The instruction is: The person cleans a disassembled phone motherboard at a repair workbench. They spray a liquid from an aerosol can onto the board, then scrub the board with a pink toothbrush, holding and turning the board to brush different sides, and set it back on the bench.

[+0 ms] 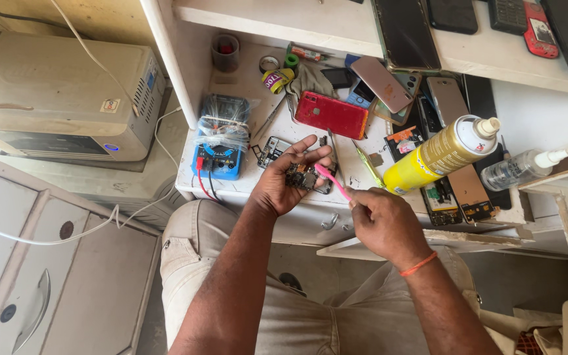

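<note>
Nearest are the person's knees in pale trousers, with both forearms reaching forward over them. Right hand [384, 223], an orange band at its wrist, is closed round a pink brush [332, 182], whose tip touches a small circuit board [302, 176]. Left hand [290, 179] cups that board from below, fingers curled up around it and thumb near its edge, just above the front edge of the white tabletop [244, 187].

Left of the hands, on the tabletop, sits a blue multimeter [217, 158] wrapped in clear plastic, its red and black leads hanging over the edge. Right of them lies a yellow spray can [440, 155] on its side, a clear bottle [520, 169] just beyond it, and opened phone parts [458, 197] beneath.

Farther back lies a red phone [331, 114], then tape rolls [277, 77] and a dark cup [225, 52]. More phones [428, 23] rest on the shelf above. A beige machine [60, 98] stands at far left.
</note>
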